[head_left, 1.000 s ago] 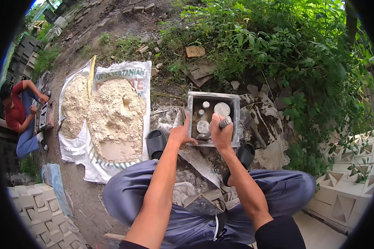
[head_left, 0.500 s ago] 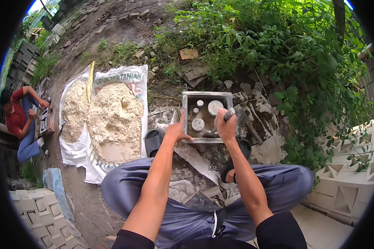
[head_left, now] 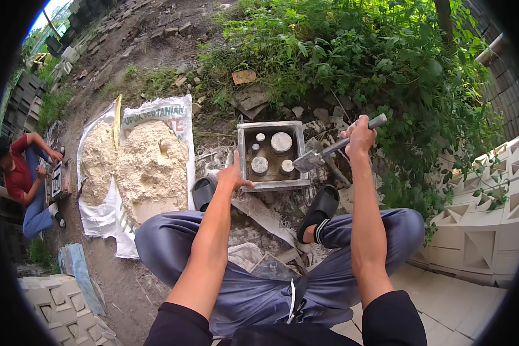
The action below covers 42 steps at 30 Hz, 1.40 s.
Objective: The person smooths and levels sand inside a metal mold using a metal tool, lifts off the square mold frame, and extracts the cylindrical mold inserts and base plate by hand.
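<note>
A square grey mould box (head_left: 274, 185) sits on the ground in front of me, with several round, pale plugs of different sizes standing inside it, the largest a wide disc (head_left: 281, 142). My left hand (head_left: 233, 177) grips its near left corner, fingers along the outer left wall and thumb on the near rim. Off the box's right side, my right hand (head_left: 360, 138) is closed round the handle of a grey trowel (head_left: 310, 161). The trowel tilts down to the left, its flat squarish blade by the right wall.
Left of the box, pale powder (head_left: 155, 164) is heaped on white sacks (head_left: 185, 124). A person (head_left: 22, 179) works at the far left. Green plants (head_left: 386, 75) crowd the far right; patterned pale blocks (head_left: 473, 242) are stacked below them. My sandalled right foot (head_left: 319, 212) rests near the box.
My right hand has lifted the trowel out of the box and swung it right and away from me. The left hand stays at the corner. The whole view has shifted slightly.
</note>
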Each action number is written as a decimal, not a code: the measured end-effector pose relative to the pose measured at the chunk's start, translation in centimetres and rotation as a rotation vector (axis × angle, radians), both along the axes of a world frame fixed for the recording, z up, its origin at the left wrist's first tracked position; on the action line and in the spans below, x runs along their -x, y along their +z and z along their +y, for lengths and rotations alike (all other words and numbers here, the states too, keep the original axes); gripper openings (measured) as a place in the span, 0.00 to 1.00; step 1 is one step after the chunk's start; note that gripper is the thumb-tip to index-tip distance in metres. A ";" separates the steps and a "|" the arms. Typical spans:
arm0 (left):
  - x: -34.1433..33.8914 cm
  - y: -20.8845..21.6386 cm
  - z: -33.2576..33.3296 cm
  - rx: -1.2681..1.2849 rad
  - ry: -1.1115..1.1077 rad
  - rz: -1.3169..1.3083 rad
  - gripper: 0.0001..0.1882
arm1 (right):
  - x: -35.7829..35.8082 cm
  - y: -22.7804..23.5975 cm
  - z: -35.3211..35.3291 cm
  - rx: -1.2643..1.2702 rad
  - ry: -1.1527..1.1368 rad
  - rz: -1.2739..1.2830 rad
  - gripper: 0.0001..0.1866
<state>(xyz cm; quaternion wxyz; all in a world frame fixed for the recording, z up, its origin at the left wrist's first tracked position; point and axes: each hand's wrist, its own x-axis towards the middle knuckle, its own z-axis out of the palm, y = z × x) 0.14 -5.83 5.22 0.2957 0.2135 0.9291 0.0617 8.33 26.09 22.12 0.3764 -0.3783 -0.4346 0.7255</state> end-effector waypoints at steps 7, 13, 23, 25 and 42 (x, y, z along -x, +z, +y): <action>-6.4 -0.8 -1.0 -0.071 0.332 0.005 0.53 | -3.2 -3.9 3.9 -0.230 0.095 -0.519 0.16; -13.6 -9.2 -3.3 0.173 0.199 -0.363 0.36 | -6.7 -14.8 3.8 -0.636 0.591 -1.171 0.23; -19.8 -12.5 -0.2 -0.156 0.483 0.037 0.21 | -10.7 -28.4 4.7 -0.704 0.872 -1.324 0.19; -18.8 -10.5 -0.2 -0.187 0.595 -0.161 0.18 | -11.7 -28.7 5.3 -0.743 0.827 -1.302 0.16; -9.0 1.4 8.5 -0.911 0.654 -0.429 0.11 | -7.1 -12.8 1.0 0.325 1.315 -0.669 0.35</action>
